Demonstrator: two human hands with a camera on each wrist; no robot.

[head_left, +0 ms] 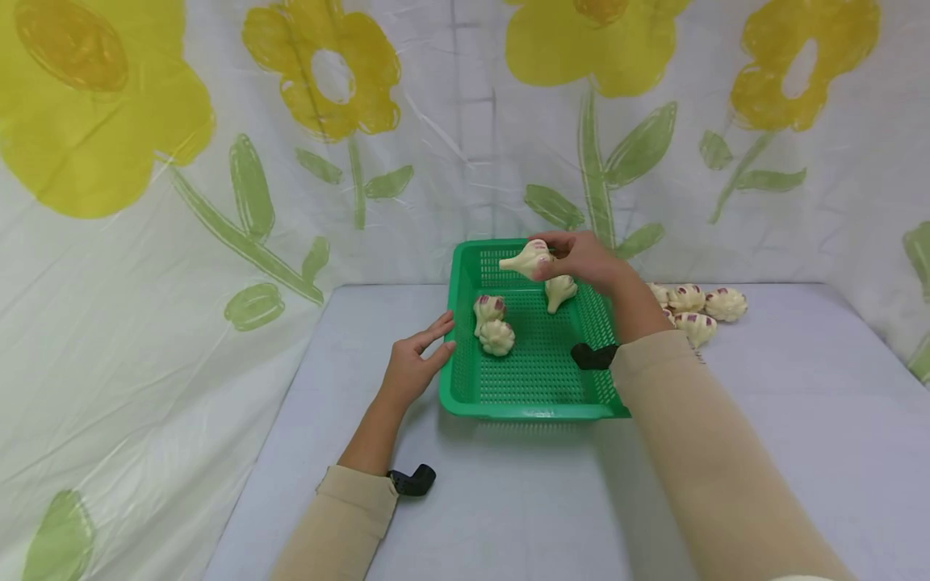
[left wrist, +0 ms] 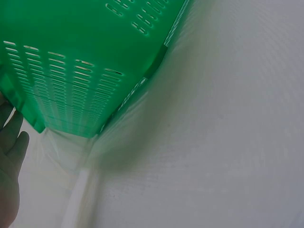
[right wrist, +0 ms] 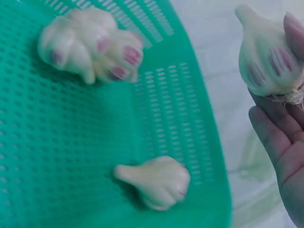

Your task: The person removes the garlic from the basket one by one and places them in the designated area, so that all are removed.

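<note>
My right hand (head_left: 584,260) holds a garlic bulb (head_left: 529,260) between thumb and fingers, above the far part of a green plastic basket (head_left: 534,411). In the right wrist view the held bulb shows purple streaks, a stem and a rooty base. Inside the basket, another garlic bulb (right wrist: 159,183) lies on its side near the far wall. Two more, a purple-marked bulb (head_left: 490,307) and a knobbly pale bulb (head_left: 497,337), lie together toward the left. My left hand (head_left: 416,365) touches the basket's left rim with its fingers extended; the left wrist view shows the basket's slotted outer side (left wrist: 61,80).
To the right of the basket, partly behind my right forearm, a group of several purple-marked garlic bulbs (head_left: 696,327) lies on the white table (head_left: 785,420). A flower-printed sheet (head_left: 450,161) hangs behind the table. Each wrist wears a black camera mount (head_left: 412,481).
</note>
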